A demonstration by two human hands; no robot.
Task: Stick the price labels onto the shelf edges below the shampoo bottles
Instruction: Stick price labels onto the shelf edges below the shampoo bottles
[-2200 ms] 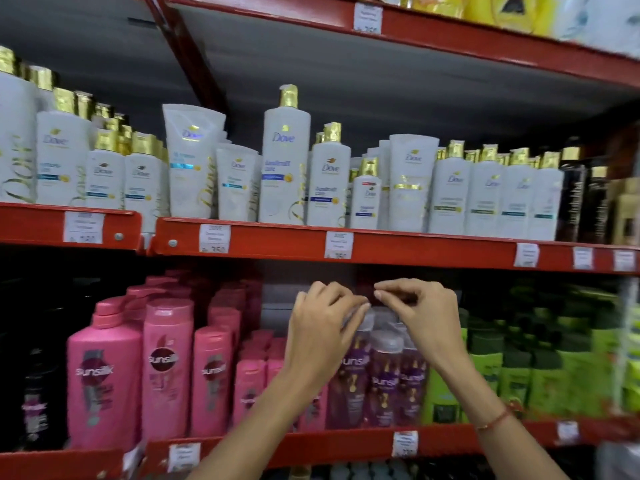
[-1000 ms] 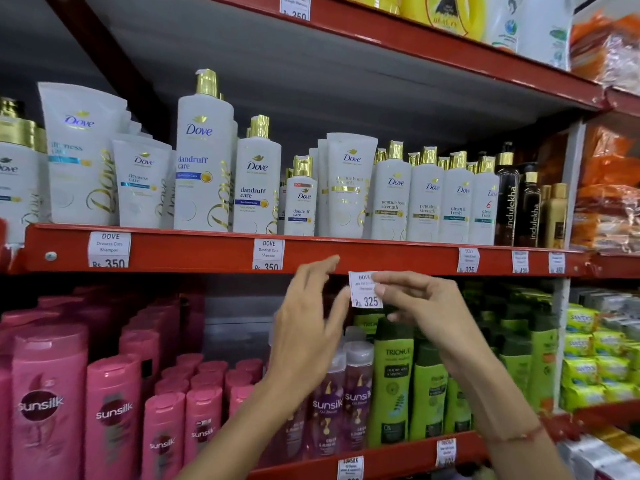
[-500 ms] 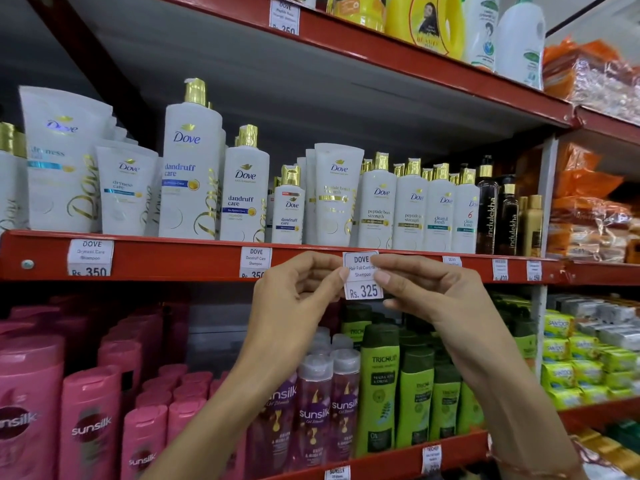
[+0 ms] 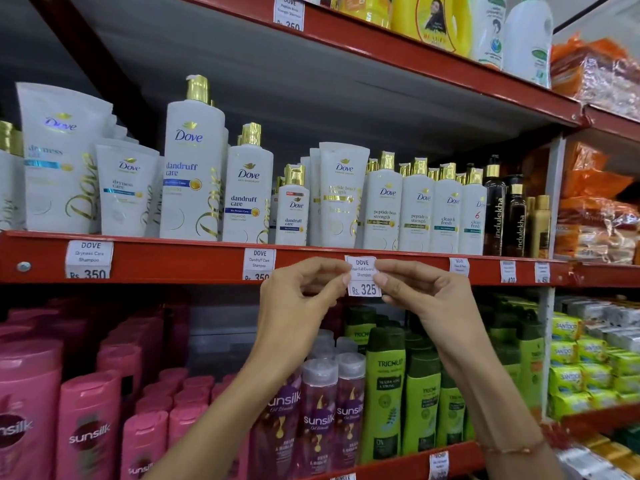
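Note:
A white price label (image 4: 363,277) reading "DOVE Hair Fall Control Shampoo Rs. 325" is held against the red shelf edge (image 4: 173,263), below the white Dove shampoo bottles (image 4: 382,206). My left hand (image 4: 298,303) pinches its left side and my right hand (image 4: 422,299) pinches its right side. The label's lower part hangs below the shelf edge. Two labels reading Rs. 350 (image 4: 89,259) (image 4: 259,264) sit on the same edge to the left, and smaller labels (image 4: 459,267) sit to the right.
Pink Sunsilk bottles (image 4: 86,424), purple Sunsilk bottles (image 4: 318,410) and green bottles (image 4: 386,393) fill the shelf below. Dark Indulekha bottles (image 4: 497,209) stand right of the Dove row. Yellow and white bottles (image 4: 440,19) stand on the top shelf. Soap packs (image 4: 588,362) are at right.
Both hands have carried the label up from in front of the lower shelf to the red shelf edge. The camera has moved closer and to the right.

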